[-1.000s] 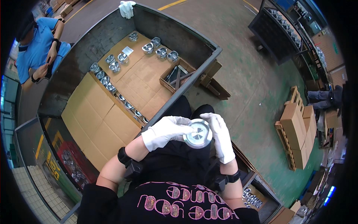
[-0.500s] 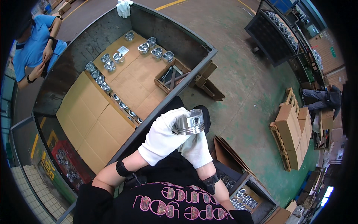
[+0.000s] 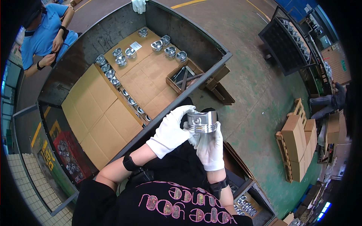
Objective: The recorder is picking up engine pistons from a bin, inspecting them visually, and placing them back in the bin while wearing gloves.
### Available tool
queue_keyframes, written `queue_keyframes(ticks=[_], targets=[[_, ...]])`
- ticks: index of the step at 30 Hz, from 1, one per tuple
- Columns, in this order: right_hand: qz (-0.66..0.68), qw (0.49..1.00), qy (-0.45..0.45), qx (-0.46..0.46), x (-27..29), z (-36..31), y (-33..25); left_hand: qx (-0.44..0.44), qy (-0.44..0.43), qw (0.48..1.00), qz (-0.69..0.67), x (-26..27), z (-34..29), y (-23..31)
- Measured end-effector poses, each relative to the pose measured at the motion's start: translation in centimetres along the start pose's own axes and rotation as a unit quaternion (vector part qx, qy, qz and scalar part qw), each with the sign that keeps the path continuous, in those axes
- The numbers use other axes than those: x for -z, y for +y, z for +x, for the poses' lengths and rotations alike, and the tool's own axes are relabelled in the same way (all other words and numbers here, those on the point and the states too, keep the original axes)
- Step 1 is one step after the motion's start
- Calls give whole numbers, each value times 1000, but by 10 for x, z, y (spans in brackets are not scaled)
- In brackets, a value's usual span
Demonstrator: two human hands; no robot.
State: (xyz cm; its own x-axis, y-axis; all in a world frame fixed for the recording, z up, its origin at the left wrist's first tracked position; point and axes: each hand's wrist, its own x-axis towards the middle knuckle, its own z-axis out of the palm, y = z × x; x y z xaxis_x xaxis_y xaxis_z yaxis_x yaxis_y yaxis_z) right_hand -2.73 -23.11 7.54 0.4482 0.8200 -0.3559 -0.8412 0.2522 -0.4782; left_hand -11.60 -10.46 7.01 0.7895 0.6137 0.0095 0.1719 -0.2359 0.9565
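Note:
A shiny metal piston (image 3: pixel 203 122) is held up in front of my body, with its ring grooves at the bottom and its pin hole facing me toward the left. My left hand (image 3: pixel 170 132), in a white glove, is closed on the piston's left side, thumb below and fingers near the upper edge. From beneath and the right, my right hand (image 3: pixel 209 150), gloved too, supports it with the fingers at the grooves. Just beyond is the large metal bin (image 3: pixel 151 130), where several pistons (image 3: pixel 120 60) stand on cardboard sheets (image 3: pixel 139 81).
Inside the bin, a small cardboard box (image 3: pixel 174 83) holds dark strips. A person in a blue shirt (image 3: pixel 47 32) stands beyond its left side. At right are cartons on a pallet (image 3: pixel 296 148) and a dark cart (image 3: pixel 283 47). A second bin with pistons (image 3: pixel 247 205) sits at my lower right.
The piston has been turned between my hands, so its pin hole now shows at the left instead of the right. My right fingers have come up along its right side. The view has shifted slightly.

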Motion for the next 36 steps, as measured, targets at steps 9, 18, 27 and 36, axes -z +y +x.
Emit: queue_keyframes(ticks=[9,18,27,36], targets=[[-172,976,49,122,9,1,12,-136,31,990,12,0,-1,13],[-14,994,51,-92,5,6,13,-95,55,994,-27,-3,-4,13],[29,996,-72,-50,-1,3,-2,-171,37,985,3,4,2,5],[117,986,-58,-103,1,5,-5,-180,22,983,21,1,3,14]])
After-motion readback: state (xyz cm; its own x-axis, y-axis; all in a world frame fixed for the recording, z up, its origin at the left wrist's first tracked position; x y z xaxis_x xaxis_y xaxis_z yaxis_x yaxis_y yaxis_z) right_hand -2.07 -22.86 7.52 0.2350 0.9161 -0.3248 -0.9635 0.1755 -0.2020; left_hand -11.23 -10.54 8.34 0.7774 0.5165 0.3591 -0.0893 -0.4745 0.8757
